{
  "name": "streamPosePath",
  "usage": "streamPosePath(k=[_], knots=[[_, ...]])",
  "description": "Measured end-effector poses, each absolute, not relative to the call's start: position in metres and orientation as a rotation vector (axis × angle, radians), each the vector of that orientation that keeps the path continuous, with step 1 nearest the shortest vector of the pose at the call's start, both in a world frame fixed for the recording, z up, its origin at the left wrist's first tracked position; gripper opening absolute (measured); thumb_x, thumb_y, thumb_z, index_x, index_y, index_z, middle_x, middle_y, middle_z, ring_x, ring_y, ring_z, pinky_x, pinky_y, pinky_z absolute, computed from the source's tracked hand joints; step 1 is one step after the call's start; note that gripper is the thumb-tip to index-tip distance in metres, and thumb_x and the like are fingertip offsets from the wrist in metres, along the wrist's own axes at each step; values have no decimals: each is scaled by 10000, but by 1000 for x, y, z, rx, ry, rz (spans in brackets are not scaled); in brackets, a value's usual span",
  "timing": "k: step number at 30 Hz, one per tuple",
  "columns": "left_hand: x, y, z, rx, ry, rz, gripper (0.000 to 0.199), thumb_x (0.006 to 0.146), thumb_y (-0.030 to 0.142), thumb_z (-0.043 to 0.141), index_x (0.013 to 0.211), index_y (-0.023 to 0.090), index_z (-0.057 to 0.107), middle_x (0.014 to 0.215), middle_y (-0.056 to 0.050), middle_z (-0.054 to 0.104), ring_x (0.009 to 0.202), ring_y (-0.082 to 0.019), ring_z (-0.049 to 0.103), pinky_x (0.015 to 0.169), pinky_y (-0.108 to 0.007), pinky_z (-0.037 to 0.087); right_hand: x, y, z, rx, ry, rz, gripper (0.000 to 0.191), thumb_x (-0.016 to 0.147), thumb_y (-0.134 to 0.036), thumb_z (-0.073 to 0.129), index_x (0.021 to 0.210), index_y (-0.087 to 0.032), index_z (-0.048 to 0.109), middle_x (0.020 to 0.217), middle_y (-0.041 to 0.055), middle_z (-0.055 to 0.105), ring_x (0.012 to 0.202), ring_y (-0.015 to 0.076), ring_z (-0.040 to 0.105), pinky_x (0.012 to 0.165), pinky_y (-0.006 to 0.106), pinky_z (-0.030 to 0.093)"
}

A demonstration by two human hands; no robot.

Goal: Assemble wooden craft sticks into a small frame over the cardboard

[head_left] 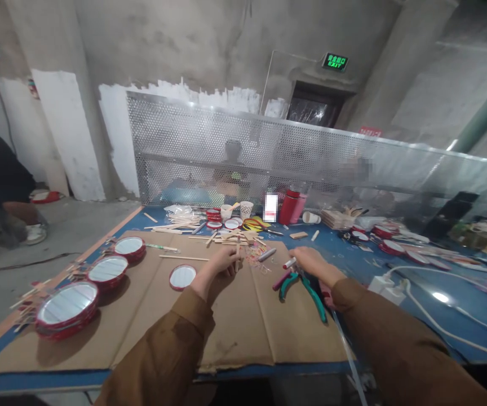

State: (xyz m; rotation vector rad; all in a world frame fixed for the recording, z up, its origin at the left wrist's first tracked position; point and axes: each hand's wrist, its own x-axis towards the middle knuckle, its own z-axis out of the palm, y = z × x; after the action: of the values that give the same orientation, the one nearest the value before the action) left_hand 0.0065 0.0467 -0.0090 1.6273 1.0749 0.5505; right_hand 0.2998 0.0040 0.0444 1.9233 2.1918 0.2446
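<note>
My left hand point(225, 261) is closed around a short wooden stick point(238, 252), held upright over the cardboard sheet point(243, 327). To the right, my right hand point(313, 264) has its fingers closed on a white pen-like tube with a dark red end point(288, 263). Just below that hand lie pliers with teal handles point(317, 301), their jaws hidden. Beside them is a purple pen-like stick point(281, 281). A grey marker point(267, 255) lies between my hands, next to a scatter of small coloured bits point(255, 254). Left of my left hand lies a round red-rimmed disc point(183, 277).
Stacks of red-rimmed discs point(68, 304) line the cardboard's left side. Wooden sticks point(171, 228), paper cups point(246, 210) and a red bottle point(289, 207) stand or lie towards the back. White cables and a power strip point(385, 290) are at right. A perforated metal screen point(184, 141) stands behind.
</note>
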Motion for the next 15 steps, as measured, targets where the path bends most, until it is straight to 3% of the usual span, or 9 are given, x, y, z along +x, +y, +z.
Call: streamPosePath(k=[6,15], knots=[[6,43,-5,1628,1100,518,147,957,312,543,916,175,577,516,61,563,366,-80,516,401,-133,350,286,14,47,1752,2192,261,164,867,-89,648,926,-128,795,1023,166,783,1012,276,728,772,274,465],[8,40,-2,1619,1144,504,130,965,175,448,916,176,569,516,63,541,411,-91,533,440,-149,399,252,19,40,1569,2411,325,288,931,-77,535,985,-196,791,1017,100,794,986,241,730,772,254,476]])
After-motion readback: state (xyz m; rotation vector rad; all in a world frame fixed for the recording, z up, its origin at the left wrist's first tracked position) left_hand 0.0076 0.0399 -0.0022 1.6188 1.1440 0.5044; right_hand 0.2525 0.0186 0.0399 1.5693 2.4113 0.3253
